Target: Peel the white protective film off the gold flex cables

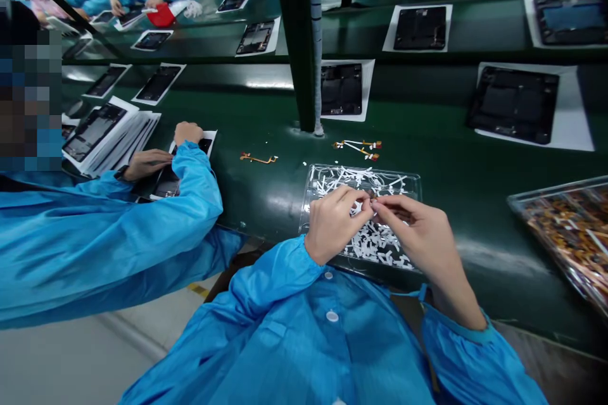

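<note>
Fingertips meeting, my left hand [338,220] and my right hand [414,225] pinch together over a clear plastic tray [308,193]. Whatever sits between them is mostly hidden; only a tiny dark, brownish bit shows at the fingertips. Under my hands the tray holds many small white strips and scraps [375,242]. Just beyond the tray lie a pair of orange flex cables with white strips [365,147]. Farther left, a single orange flex cable [259,158] rests on the green bench.
A clear tray full of orange flex cables [570,221] stands at the right. A green post [301,44] rises from the bench [266,202] ahead. Dark device panels [515,101] lie on white sheets beyond. At left, a co-worker's blue sleeve [190,196] is close by, near stacked panels [118,136].
</note>
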Motion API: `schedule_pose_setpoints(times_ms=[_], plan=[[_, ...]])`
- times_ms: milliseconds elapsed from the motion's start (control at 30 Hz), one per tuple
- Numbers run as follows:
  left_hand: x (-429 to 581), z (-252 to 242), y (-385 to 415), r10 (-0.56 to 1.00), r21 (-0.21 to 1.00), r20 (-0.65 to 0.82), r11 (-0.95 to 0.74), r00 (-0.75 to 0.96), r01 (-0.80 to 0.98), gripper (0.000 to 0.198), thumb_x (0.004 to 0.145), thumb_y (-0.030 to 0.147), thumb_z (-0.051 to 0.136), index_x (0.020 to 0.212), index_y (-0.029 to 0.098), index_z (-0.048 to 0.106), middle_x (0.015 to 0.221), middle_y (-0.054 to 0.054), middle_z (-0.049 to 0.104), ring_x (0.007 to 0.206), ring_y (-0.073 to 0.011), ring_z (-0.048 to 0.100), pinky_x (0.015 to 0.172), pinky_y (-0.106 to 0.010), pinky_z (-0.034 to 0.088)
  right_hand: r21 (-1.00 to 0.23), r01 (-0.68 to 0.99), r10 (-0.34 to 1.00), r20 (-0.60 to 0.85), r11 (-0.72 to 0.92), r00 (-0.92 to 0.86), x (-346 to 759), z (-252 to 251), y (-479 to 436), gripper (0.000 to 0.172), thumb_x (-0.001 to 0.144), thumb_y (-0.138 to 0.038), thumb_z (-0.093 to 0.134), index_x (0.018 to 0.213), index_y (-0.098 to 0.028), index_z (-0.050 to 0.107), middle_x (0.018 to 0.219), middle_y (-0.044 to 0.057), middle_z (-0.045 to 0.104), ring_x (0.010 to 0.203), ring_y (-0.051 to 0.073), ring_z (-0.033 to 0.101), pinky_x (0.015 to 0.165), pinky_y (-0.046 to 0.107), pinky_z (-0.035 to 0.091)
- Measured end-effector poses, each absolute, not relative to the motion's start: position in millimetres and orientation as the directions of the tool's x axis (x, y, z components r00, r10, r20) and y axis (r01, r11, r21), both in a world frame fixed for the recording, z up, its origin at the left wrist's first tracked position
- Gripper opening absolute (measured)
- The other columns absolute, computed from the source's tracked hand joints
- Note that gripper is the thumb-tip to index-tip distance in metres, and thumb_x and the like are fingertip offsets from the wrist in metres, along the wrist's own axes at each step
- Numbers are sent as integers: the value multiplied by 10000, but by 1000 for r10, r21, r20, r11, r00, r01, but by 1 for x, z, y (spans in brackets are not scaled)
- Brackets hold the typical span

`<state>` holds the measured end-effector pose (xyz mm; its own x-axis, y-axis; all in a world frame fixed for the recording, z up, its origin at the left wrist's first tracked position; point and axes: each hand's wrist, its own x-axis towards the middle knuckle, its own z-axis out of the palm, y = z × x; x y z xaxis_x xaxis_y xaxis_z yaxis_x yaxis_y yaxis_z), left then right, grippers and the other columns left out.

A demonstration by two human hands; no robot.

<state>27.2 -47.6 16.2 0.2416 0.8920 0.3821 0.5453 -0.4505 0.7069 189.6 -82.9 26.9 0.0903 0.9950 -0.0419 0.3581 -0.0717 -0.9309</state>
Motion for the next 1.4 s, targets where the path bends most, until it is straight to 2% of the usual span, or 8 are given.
schedule_pose_setpoints(times_ms=[200,333,433,567,1000,1100,1233,1400], plan=[[14,5,-36,932,757,195,-342,307,557,76,852,155,654,878,207,704,899,-3,712,788,-143,674,742,-264,520,-898,425,990,-62,-111,128,201,25,-79,263,907,-481,653,921,-220,684,795,15,680,692,155,617,653,286,494],[9,0,-28,907,925,42,-194,418,328,246,870,143,628,1088,210,723,1037,-32,727,857,-136,687,670,-218,528,-899,414,988,-111,-145,104,209,25,-75,277,898,-491,664,931,-218,698,800,16,676,708,149,609,645,271,487],[15,2,-23,889,975,60,-151,454,165,221,927,231,630,1116,201,740,1000,-52,738,834,-131,687,588,-192,502,-907,385,985,-160,-170,59,210,25,-72,320,868,-522,693,932,-211,724,798,29,695,717,159,629,643,275,507],[24,1,-15,927,973,82,-154,367,171,127,911,183,636,926,182,762,909,-40,748,799,-123,682,586,-193,484,-914,337,974,-212,-226,76,214,22,-69,361,814,-546,746,921,-201,749,770,38,714,659,152,631,594,269,518],[25,-9,-4,934,967,47,-131,355,217,118,953,274,657,979,191,738,945,-44,735,804,-125,680,554,-193,498,-915,263,952,-295,-307,85,215,7,-55,296,803,-511,775,938,-247,770,771,26,731,687,162,677,631,287,571],[22,-6,-10,937,900,187,-284,296,331,193,1004,287,583,1132,204,702,1049,-60,722,743,-102,667,601,-219,545,-911,275,951,-298,-309,81,215,8,-53,272,825,-497,759,946,-254,773,723,10,707,651,152,655,598,278,550],[17,-3,-16,796,619,440,-604,416,501,162,997,285,604,1094,208,709,1006,-54,730,834,-144,707,737,-284,590,-917,272,956,-282,-293,78,211,13,-52,239,853,-486,732,941,-268,773,694,0,694,642,153,644,583,277,536],[13,-5,-15,763,511,411,-646,498,568,163,1006,256,574,1085,198,704,988,-47,747,885,-173,716,702,-307,555,-920,284,962,-267,-270,47,205,15,-48,233,846,-482,738,929,-266,767,721,9,707,653,162,657,603,289,558]])
